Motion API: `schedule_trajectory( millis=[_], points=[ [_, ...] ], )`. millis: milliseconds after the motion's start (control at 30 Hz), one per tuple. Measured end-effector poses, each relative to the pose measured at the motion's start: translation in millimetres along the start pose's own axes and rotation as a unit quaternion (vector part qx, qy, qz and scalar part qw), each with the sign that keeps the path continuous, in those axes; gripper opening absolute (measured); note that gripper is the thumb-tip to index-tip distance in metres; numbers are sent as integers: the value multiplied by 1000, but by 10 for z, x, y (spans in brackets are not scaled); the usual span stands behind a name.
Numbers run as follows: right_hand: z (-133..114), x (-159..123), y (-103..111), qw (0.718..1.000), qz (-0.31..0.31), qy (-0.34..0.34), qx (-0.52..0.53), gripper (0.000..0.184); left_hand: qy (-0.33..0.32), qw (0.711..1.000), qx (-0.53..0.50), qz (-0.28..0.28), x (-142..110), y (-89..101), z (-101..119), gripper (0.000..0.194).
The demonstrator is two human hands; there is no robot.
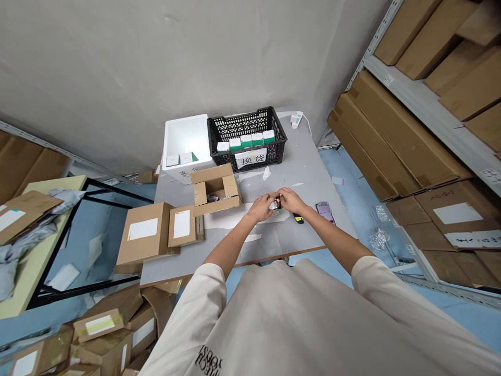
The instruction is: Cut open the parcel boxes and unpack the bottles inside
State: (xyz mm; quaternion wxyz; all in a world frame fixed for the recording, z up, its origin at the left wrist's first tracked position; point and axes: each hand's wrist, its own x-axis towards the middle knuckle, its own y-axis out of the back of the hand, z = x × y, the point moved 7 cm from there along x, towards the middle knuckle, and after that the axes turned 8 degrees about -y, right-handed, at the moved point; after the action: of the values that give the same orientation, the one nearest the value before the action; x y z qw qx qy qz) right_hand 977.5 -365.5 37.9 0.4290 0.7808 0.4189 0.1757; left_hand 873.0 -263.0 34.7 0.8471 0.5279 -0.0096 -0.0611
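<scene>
Looks like a stockroom corner: grey metal shelving [415,99] stacked with flat brown cardboard cartons [391,141] runs up the right side, and a messy pile of taped cardboard boxes [109,329] sits on the floor at bottom left.

In the middle is a grey-topped work surface [282,250]. Along its far edge there's a white foam box [183,138] next to a black plastic mesh crate [246,125], which holds a row of small green-and-white boxes [246,141] and has a white paper sign with Chinese characters [250,159] on the front. A white power strip [296,120] sits at the far corner.

Toward the left edge is an open brown cardboard box [215,183] with its flaps up, and two closed brown boxes with white labels [143,232] hang over that edge.

Near the front, both hands are over a white paper sheet [230,216]. The left hand [260,207] and right hand [293,201] meet around a small item [275,204], with the fingers [281,197] curled in on it. It's mostly hidden, so I can't tell what it is. Just right of them are a small yellow-and-black tool [298,218] and a phone [324,211].
</scene>
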Motion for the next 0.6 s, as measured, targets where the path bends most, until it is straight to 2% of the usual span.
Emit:
schedule_trajectory(
  millis=[100, 200, 267, 400, 600],
  points=[
    [28, -44, 5, 1000, -13, 7, -27, 29, -13, 999, 17, -29, 38, 19, 3, 48],
    [31, -68, -50, 999, -27, 3, -43, 31, -11, 999, 15, -37, 78, 57, -14, 53],
    [9, -66, -81, 998, -24, -5, -55, 27, -1, 1000, 6, -28, 79, 83, -40, 55],
    [-103, -36, -125, 994, -28, -42, -98, 18, 1, 1000, -2, 1, 10, 80, -86, 39],
    [-283, 64, -201, 970, -76, -143, -182, 33, 21, 997, -43, 61, -116, -10, -190, 30]
  ],
)
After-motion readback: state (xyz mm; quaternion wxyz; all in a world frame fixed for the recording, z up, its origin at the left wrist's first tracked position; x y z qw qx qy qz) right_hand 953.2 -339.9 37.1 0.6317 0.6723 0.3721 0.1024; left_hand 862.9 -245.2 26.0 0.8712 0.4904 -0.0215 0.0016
